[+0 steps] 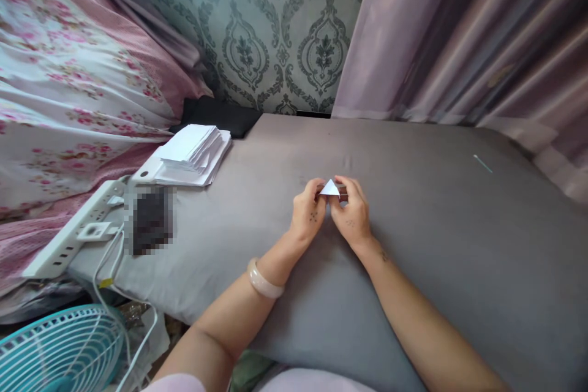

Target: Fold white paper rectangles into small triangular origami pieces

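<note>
A small piece of white folded paper (pixel 330 188) with a pointed, triangular top is held between my two hands, above the middle of the grey-covered surface (pixel 427 214). My left hand (pixel 309 211) grips its left side with curled fingers. On the other side, my right hand (pixel 351 211) has its fingers and thumb closed on the paper's right edge. Both hands meet near their thumbs. The lower part of the paper is hidden by the hands.
Stacked white paper (pixel 190 153) lies at the left beside a black item (pixel 220 115). A white power strip (pixel 73 229) with cables runs along the left edge, near a pixelated dark object (pixel 151 220). A blue fan (pixel 64 349) stands lower left. A thin stick (pixel 482 163) lies far right.
</note>
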`<state>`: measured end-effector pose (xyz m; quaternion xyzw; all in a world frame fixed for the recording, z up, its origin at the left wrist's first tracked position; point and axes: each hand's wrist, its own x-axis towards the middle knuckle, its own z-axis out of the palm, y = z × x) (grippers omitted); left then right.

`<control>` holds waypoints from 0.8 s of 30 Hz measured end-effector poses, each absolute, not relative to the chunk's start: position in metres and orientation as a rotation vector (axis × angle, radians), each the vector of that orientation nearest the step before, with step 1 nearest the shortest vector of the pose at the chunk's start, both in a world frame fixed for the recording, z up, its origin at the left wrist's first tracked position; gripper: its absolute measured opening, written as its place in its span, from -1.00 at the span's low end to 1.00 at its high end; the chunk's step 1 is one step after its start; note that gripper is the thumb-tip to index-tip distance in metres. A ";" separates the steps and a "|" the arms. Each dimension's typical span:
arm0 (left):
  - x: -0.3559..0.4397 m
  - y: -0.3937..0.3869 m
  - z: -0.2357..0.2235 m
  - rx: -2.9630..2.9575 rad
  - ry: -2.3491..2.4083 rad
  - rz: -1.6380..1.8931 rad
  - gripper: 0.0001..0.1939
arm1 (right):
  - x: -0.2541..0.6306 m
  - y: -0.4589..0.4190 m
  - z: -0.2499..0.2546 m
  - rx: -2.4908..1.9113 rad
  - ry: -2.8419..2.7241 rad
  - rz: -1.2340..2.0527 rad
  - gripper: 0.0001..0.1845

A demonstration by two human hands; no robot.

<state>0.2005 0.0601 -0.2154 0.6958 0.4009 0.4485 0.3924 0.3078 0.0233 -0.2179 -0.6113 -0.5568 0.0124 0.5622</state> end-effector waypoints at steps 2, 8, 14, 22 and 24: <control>0.201 0.061 -0.217 1.726 0.980 1.157 -0.73 | 0.308 0.023 -0.217 -1.447 -1.336 0.006 -0.74; 0.203 0.068 -0.215 1.296 0.886 1.116 -0.78 | 0.312 0.024 -0.218 -1.419 -1.372 0.040 -0.73; 0.198 0.075 -0.201 0.883 0.796 0.923 -0.75 | 0.320 0.024 -0.216 -1.377 -1.474 0.097 -0.59; 0.190 0.081 -0.191 0.740 0.763 0.836 -0.73 | 0.328 0.023 -0.215 -1.376 -1.534 0.239 -0.54; 0.188 0.083 -0.188 0.719 0.742 0.813 -0.73 | 0.329 0.023 -0.215 -1.365 -1.548 0.276 -0.54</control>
